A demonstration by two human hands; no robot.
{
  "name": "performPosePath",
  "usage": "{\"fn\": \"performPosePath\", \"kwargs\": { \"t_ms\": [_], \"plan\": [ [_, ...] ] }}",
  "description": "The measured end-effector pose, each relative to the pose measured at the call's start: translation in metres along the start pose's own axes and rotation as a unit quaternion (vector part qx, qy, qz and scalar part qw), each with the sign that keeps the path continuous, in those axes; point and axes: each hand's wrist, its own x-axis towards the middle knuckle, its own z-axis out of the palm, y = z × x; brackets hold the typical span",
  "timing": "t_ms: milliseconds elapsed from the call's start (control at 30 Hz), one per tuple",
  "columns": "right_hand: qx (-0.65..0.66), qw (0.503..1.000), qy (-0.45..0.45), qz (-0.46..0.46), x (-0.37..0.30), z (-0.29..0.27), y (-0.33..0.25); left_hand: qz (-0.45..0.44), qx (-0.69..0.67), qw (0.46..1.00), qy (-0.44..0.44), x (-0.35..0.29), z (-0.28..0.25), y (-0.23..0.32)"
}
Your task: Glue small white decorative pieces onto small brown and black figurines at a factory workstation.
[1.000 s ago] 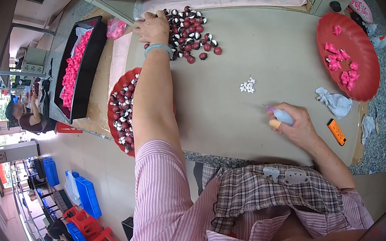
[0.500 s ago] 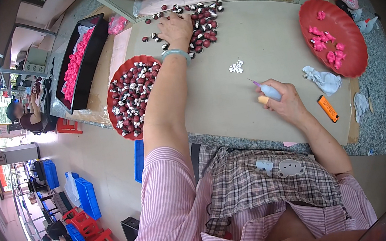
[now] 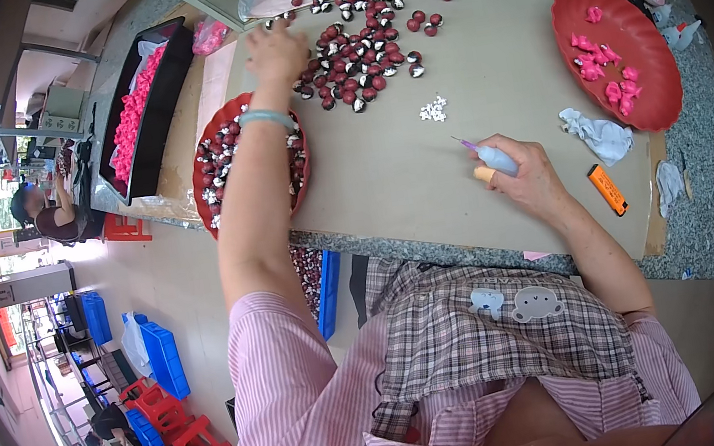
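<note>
Wrapped around a small squeeze bottle [image 3: 495,156], the right hand [image 3: 533,180] has its grip closed on it, the thin purple nozzle pointing up and to the left over the worktop [image 3: 424,176]. A band sits on one finger of that hand. Just beyond the nozzle lies a small cluster of white bits [image 3: 432,109]. To the right of the hand are a crumpled white cloth [image 3: 600,136] and an orange lighter-shaped thing [image 3: 608,189], near the worktop's front edge.

Further out, the left hand [image 3: 278,50] reaches across the worktop to the left edge of a heap of dark red and silver pieces [image 3: 363,47]; its fingers are curled downward, but I cannot tell whether they pinch a piece. A pale green bracelet [image 3: 266,117] circles that wrist. Under the forearm sits a red tray [image 3: 210,166] filled with similar pieces. At the far right a red dish [image 3: 618,55] holds pink bits. At the far left a black bin [image 3: 139,108] holds pink parts.
</note>
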Motion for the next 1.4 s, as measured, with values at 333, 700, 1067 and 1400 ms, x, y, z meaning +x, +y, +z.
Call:
{"fn": "performPosePath", "kwargs": {
  "t_ms": [333,700,1067,1400],
  "plan": [
    [-0.038,0.999,-0.003,0.004,0.0,-0.002,0.004,0.105,-0.009,0.978,-0.182,-0.006,-0.007,-0.001],
    [-0.028,0.999,-0.016,0.006,0.006,-0.005,0.006,0.353,-0.291,0.889,-0.035,-0.103,-0.05,0.114],
    [0.094,0.996,0.01,0.007,-0.006,-0.012,-0.01,0.22,-0.413,0.872,-0.145,-0.127,-0.046,0.116],
    [0.267,0.963,0.025,-0.032,-0.003,-0.028,-0.026,-0.092,-0.88,0.339,-0.319,-0.213,-0.081,0.09]
  ]
}}
